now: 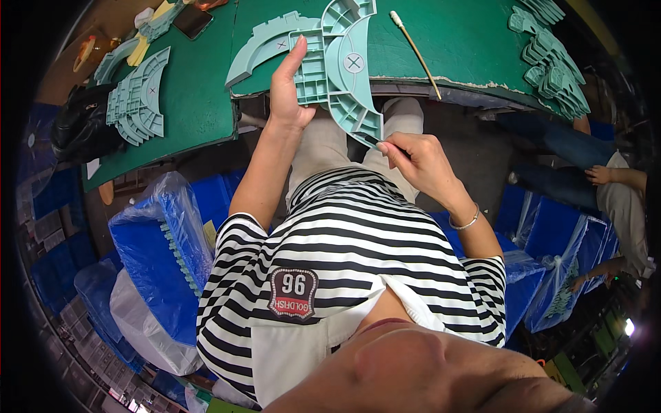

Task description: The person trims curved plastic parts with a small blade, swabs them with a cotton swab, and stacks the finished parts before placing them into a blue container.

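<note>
My left hand [284,100] grips a mint-green curved plastic part [335,76] by its ribbed left side, thumb up along the edge. The part has open ribbed compartments and a round disc with a cross mark, and it is held tilted over my lap at the table's front edge. In my right hand [421,164] is a slim dark pointed tool [369,138], pinched between thumb and fingers. Its tip lies at the lower end of the part; whether it touches cannot be told. Behind the held part, a similar curved part [265,51] rests on the table.
On the green table [454,41] lies a wooden stick with a white tip [415,51]. Stacked mint parts stand at right [551,62] and left [141,96], near a black bag [82,120] and a phone [193,22]. Blue plastic-lined bins [162,255] flank me; another person sits at right.
</note>
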`<state>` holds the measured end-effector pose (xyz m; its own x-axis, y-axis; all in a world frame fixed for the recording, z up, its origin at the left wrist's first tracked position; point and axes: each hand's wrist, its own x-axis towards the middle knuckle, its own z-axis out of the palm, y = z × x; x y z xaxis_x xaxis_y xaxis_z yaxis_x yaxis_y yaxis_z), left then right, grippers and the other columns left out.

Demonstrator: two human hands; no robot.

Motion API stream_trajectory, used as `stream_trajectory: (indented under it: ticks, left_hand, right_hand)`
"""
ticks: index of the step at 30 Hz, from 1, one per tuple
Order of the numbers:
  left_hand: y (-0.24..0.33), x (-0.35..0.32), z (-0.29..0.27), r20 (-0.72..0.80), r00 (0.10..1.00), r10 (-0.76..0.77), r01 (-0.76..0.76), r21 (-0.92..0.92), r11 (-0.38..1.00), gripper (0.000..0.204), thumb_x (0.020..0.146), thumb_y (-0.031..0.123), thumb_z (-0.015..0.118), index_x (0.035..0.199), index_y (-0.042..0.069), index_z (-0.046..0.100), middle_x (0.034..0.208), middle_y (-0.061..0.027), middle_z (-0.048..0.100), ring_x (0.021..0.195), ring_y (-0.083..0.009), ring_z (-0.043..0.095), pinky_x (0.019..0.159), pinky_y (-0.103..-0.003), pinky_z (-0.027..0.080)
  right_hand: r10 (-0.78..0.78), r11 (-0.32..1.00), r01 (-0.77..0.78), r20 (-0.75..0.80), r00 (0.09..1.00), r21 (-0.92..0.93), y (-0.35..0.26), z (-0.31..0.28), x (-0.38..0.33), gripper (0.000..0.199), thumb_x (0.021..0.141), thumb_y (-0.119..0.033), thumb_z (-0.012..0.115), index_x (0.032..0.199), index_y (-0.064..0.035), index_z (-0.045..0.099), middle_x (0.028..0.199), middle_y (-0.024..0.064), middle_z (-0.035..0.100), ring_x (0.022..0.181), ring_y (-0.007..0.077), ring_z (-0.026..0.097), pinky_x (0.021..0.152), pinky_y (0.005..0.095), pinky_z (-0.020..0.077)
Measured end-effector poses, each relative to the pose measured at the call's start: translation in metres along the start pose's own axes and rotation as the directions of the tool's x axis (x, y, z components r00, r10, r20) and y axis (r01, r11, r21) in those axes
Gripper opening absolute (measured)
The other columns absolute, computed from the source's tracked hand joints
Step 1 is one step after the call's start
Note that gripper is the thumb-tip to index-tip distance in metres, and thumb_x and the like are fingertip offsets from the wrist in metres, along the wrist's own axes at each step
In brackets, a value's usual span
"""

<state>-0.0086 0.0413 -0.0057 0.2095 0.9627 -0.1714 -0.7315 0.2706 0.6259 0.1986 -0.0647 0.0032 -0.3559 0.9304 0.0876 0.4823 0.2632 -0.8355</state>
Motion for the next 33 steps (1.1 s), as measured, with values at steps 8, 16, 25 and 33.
stream_trajectory:
  ticks: [8,16,25,33]
  left_hand:
    - [0.001,0.001,-0.001,0.016,1.0,-0.02,0.02,-0.027,0.999,0.029,0.092,0.028,0.051,0.108,0.005,0.057,0.101,-0.0051,0.064,0.089,-0.0158,0.063,0.078,-0.031,0.052]
    - [0.004,0.0,0.004,-0.012,1.0,0.009,-0.009,0.011,1.0,0.03,0.092,0.027,0.051,0.108,0.004,0.058,0.102,-0.0055,0.064,0.089,-0.0156,0.063,0.079,-0.031,0.051]
    - [-0.003,-0.007,0.022,-0.03,0.993,0.116,-0.11,0.165,0.98,0.032,0.093,0.027,0.049,0.113,0.001,0.054,0.105,-0.0077,0.063,0.09,-0.0165,0.063,0.079,-0.031,0.051]
    - [-0.009,-0.016,0.033,-0.006,0.976,0.218,-0.205,0.323,0.924,0.033,0.094,0.027,0.047,0.116,0.003,0.051,0.11,-0.0053,0.057,0.096,-0.0123,0.057,0.082,-0.027,0.047]
  right_hand:
    - [0.122,0.983,-0.133,0.091,0.988,0.126,-0.003,-0.01,-0.001,0.021,0.088,-0.016,0.057,0.076,0.0008,0.063,0.052,0.0075,0.056,0.044,0.0133,0.051,0.043,0.0283,0.0372]
    - [0.092,0.983,-0.084,-0.044,0.995,0.165,0.006,-0.014,-0.001,0.017,0.083,-0.015,0.064,0.076,-0.0011,0.057,0.051,0.0013,0.045,0.046,0.0091,0.041,0.045,0.0253,0.0322]
    - [-0.082,0.996,0.067,-0.258,0.963,-0.066,-0.016,0.011,0.029,0.022,0.076,-0.008,0.067,0.089,-0.0017,0.051,0.068,0.0065,0.052,0.053,0.0166,0.047,0.049,0.0299,0.0396]
    - [0.002,0.999,-0.016,-0.292,0.957,-0.046,-0.008,0.027,0.045,0.021,0.074,-0.007,0.068,0.084,-0.0022,0.05,0.063,0.0052,0.049,0.051,0.0166,0.047,0.049,0.0294,0.0394]
